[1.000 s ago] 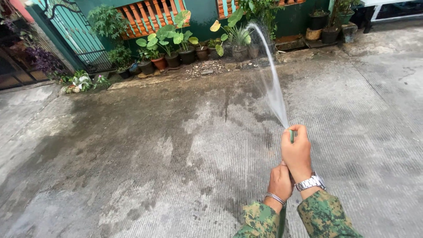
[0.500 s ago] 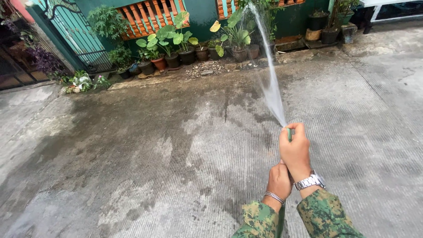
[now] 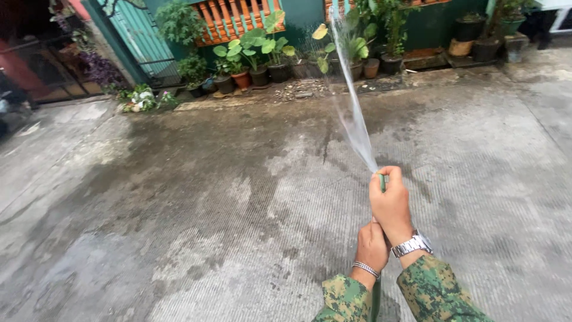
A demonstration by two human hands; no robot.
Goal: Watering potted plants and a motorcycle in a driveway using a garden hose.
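Right hand (image 3: 390,206) in the lower right of the frame, fingers curled together and clamped round the end of a green hose (image 3: 382,182), thumb pressed over the mouth. Left hand (image 3: 372,245) just below and touching it, fingers wrapped shut round the same hose lower down. Only short stretches of hose visible: a bit of green at the top of the right fist, another strip between the two camouflage sleeves (image 3: 438,292) at the bottom edge. Metal watch (image 3: 412,244) on the right wrist, thin metal bracelet (image 3: 365,269) on the left. Thin fan of water (image 3: 351,101) rising from the right fist, up and slightly left through the middle of the frame, reaching the top centre. There, a row of potted plants (image 3: 262,56) along a green wall (image 3: 301,12) with orange balusters (image 3: 229,18) above. Teal gate (image 3: 140,39) at upper left, small leafy plants (image 3: 142,98) at its foot. Grey ribbed concrete ground (image 3: 179,209) across most of the frame, darker and wet in patches through the middle, paler toward the left and the bottom.
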